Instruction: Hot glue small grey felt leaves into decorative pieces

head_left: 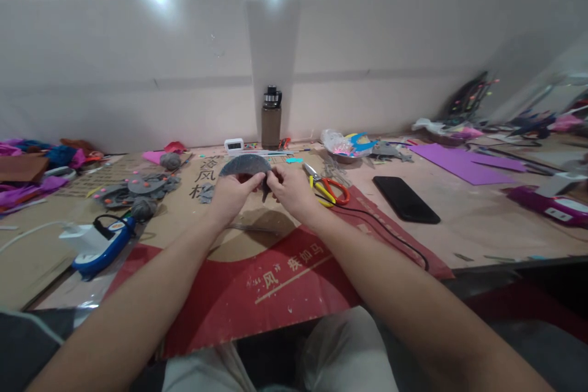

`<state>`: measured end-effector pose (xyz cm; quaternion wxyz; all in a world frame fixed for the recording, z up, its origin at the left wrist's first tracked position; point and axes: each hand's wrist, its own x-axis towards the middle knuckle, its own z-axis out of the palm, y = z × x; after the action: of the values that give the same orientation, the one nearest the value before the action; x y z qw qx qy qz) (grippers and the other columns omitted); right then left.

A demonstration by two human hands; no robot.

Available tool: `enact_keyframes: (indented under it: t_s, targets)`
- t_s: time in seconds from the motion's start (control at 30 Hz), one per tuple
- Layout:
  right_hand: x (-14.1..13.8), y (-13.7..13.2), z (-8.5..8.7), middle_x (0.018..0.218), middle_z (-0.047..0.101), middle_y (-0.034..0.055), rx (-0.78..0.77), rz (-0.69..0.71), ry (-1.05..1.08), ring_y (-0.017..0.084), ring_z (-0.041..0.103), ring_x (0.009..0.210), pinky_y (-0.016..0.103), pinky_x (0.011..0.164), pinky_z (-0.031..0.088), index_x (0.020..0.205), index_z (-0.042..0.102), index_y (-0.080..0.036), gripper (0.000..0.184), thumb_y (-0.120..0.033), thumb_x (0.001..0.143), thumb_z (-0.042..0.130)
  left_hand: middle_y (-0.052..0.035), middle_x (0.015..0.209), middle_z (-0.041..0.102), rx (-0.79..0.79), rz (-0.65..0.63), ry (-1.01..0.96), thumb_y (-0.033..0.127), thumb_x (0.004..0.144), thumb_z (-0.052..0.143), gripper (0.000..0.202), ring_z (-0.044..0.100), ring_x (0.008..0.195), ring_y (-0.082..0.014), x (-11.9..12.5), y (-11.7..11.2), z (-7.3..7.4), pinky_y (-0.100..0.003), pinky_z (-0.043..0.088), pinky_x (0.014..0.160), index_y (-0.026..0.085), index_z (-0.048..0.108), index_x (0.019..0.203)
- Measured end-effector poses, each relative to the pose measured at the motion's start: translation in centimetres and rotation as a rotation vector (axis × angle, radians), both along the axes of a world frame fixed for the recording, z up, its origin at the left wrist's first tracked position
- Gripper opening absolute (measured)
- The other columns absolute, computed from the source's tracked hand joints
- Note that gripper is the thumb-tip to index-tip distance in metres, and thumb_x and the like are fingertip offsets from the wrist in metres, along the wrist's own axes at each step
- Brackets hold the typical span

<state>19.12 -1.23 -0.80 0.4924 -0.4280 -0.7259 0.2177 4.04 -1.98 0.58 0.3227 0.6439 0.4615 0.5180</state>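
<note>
White partition boards close off the back of our counter (459, 233), which is covered in brown card with a big red printed sheet (275, 294) right in front of us. Off to the right there's a purple foam sheet (454, 162) and a black phone (405, 199). What looks like a blue glue gun (103, 248) sits on the left, a brown bottle (271, 117) stands at the wall, and red-and-yellow scissors (328, 187) lie just beside our right hand (291, 190).

Both hands are up off the counter. The left hand (229, 195) and the right each pinch the lower edge of a grey half-round felt piece (244, 165) between thumb and fingertips. We reckon it's light, soft and floppy, so holding it along that edge near the middle seems sensible. Our fingers hide its bottom edge, and a small dark bit hanging between the thumbs is too tiny to make out.
</note>
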Motion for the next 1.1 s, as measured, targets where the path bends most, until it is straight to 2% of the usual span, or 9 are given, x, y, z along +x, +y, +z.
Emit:
enact_keyframes:
  t_s: [0.17,0.3,0.4,0.53,0.63,0.8,0.9,1.1]
  targets:
    - [-0.01,0.12,0.14,0.052,0.054,-0.0023,-0.102,0.079,0.090,0.008,0.052,0.042,0.018,0.042,0.041,0.065,0.052,-0.019,0.025,-0.024,0.084,0.037,-0.0003,0.061,0.059,-0.031,-0.089,-0.192,0.035,0.070,0.071,0.022,0.049,0.057,-0.0122,0.23,0.44,-0.27,-0.026,0.041,0.061,0.016,0.062,0.064]
    - [-0.13,0.07,0.26,0.053,0.055,-0.0025,-0.162,0.160,0.187,0.008,0.052,0.042,0.017,0.040,0.043,0.068,0.052,-0.018,0.028,-0.030,0.087,0.035,0.0003,0.061,0.059,-0.078,-0.186,-0.345,0.030,0.066,0.073,0.018,0.049,0.057,-0.0111,0.24,0.87,-0.55,-0.025,0.041,0.059,0.015,0.063,0.069]
    - [-0.19,-0.08,0.35,0.053,0.054,-0.0030,-0.158,0.154,0.193,0.007,0.051,0.041,0.016,0.038,0.042,0.070,0.054,-0.018,0.028,-0.034,0.088,0.040,0.0003,0.061,0.059,-0.082,-0.180,-0.347,0.029,0.066,0.074,0.018,0.049,0.057,-0.0106,0.21,0.85,-0.53,-0.025,0.040,0.059,0.015,0.063,0.069]
    - [-0.18,-0.09,0.32,0.049,0.052,-0.0035,-0.177,0.138,0.168,0.008,0.050,0.038,0.017,0.036,0.041,0.065,0.053,-0.018,0.028,-0.027,0.087,0.039,-0.0004,0.061,0.060,-0.091,-0.160,-0.347,0.029,0.067,0.074,0.018,0.049,0.056,-0.0100,0.16,0.81,-0.55,-0.024,0.039,0.057,0.013,0.065,0.069]
    - [-0.15,0.13,0.19,0.049,0.051,-0.0037,-0.198,0.149,0.191,0.008,0.051,0.039,0.018,0.037,0.043,0.064,0.049,-0.019,0.027,-0.026,0.088,0.037,-0.0002,0.061,0.059,-0.112,-0.202,-0.403,0.029,0.068,0.074,0.018,0.049,0.055,-0.0095,0.08,0.80,-0.48,-0.024,0.038,0.057,0.013,0.065,0.069]
    - [-0.13,0.44,0.07,0.054,0.051,-0.0040,-0.233,0.182,0.296,0.009,0.051,0.043,0.019,0.037,0.045,0.071,0.048,-0.020,0.025,-0.037,0.089,0.044,-0.0002,0.062,0.060,-0.122,-0.207,-0.411,0.028,0.067,0.075,0.017,0.049,0.057,-0.0098,0.00,0.66,-0.26,-0.024,0.038,0.057,0.014,0.067,0.070]
    - [-0.09,0.46,-0.02,0.049,0.049,-0.0051,-0.210,0.172,0.240,0.009,0.049,0.039,0.019,0.035,0.042,0.070,0.047,-0.020,0.025,-0.038,0.087,0.049,-0.0003,0.062,0.060,-0.109,-0.195,-0.357,0.029,0.067,0.075,0.018,0.050,0.059,-0.0109,-0.04,0.60,-0.17,-0.025,0.039,0.059,0.013,0.068,0.072]
    - [-0.09,0.37,-0.05,0.053,0.051,-0.0042,-0.205,0.181,0.171,0.009,0.050,0.041,0.019,0.039,0.042,0.075,0.050,-0.019,0.022,-0.029,0.090,0.037,0.0001,0.061,0.059,-0.100,-0.203,-0.374,0.027,0.065,0.076,0.018,0.050,0.058,-0.0100,-0.13,0.69,0.13,-0.023,0.039,0.056,0.013,0.069,0.075]
